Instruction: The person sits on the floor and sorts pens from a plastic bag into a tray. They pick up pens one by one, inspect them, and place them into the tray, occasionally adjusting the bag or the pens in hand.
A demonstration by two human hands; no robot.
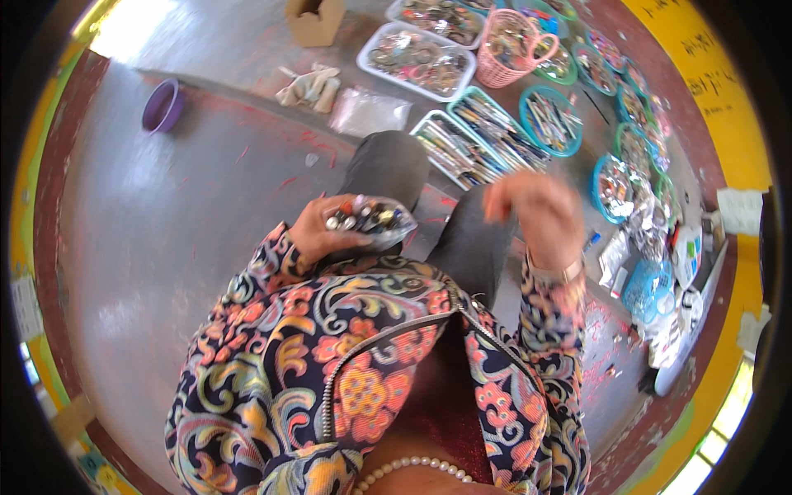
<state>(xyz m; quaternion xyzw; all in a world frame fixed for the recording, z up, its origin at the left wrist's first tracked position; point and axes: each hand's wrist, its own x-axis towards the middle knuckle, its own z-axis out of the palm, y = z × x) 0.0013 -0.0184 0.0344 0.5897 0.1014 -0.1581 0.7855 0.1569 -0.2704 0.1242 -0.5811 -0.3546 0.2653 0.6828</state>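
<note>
My left hand (317, 233) is wrapped round a clear plastic bag (398, 224) in front of my lap. Packed inside are several small items with rounded ends, dark, silver and red; they look like pens seen end-on. My right hand (544, 216) is raised over my right knee, its fingers bent and smeared by motion, so whether it holds anything is unclear. Just beyond it lie a white basket of pens (422, 125), a light teal basket of pens (528, 153) and a round teal basket (525, 106) of more pens.
White trays (363, 68) of small goods and a pink handled basket (505, 81) stand farther off. Several round baskets line the right wall, including a blue one (597, 191). Flat plastic bags (370, 112), a cloth bundle (310, 87), a cardboard box (317, 25) and a purple basin (162, 107) rest on the floor.
</note>
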